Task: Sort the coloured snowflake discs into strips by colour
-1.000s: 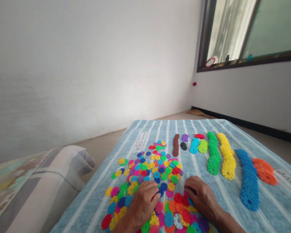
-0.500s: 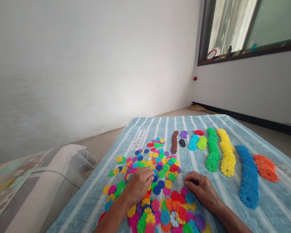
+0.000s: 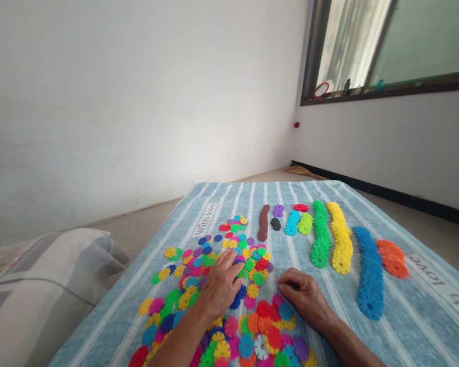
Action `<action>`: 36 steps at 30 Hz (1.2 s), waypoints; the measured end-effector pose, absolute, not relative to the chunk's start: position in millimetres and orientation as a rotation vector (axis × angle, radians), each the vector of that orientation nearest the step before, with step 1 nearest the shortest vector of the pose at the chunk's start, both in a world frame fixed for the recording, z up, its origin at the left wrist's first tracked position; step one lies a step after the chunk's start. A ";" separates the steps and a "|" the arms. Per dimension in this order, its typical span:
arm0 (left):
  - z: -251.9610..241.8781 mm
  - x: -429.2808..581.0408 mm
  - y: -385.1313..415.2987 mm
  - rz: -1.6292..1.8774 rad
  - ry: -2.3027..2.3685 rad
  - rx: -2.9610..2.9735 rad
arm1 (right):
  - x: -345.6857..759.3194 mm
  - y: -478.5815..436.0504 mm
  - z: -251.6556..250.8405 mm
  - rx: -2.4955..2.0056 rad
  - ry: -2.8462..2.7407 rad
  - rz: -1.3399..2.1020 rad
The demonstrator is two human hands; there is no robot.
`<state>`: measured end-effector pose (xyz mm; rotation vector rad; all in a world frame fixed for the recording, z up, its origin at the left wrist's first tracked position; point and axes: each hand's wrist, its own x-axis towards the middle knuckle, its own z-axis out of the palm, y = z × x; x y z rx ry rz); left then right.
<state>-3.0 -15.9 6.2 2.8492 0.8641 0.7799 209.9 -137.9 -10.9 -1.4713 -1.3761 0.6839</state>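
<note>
My left hand (image 3: 222, 283) is over the mixed pile of notched plastic discs (image 3: 231, 326), fingers stretched and apart, touching or just above several discs. To the right of the pile, my right hand (image 3: 304, 295) is on the cloth with its fingers curled in. Whatever it may hold is hidden. Near it in the pile lie red and blue discs. Beyond my right hand, discs lie in overlapping rows by colour: brown (image 3: 263, 223), green (image 3: 320, 234), yellow (image 3: 340, 238), blue (image 3: 369, 275) and orange (image 3: 393, 259).
Smaller groups of purple (image 3: 278, 211), black (image 3: 276, 224), red (image 3: 301, 207), light blue (image 3: 292, 223) and lime (image 3: 305, 224) discs lie between the rows. A striped blue cloth (image 3: 248, 196) covers the table. Grey-and-white fabric (image 3: 61, 295) bulges at the left.
My left hand has opened from a closed, bent shape to spread fingers over the pile. My right hand stays curled beside it. The whole view has shifted slightly.
</note>
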 end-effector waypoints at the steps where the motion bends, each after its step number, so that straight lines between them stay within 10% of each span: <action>1: 5.5 -2.3 -15.7 0.768 0.863 2.858 | 209.7 -138.0 -10.6 -1.474 -1.374 0.681; 36: 19.8 37.6 7.0 0.473 1.007 2.829 | 208.5 -137.4 -8.6 -1.446 -1.355 0.709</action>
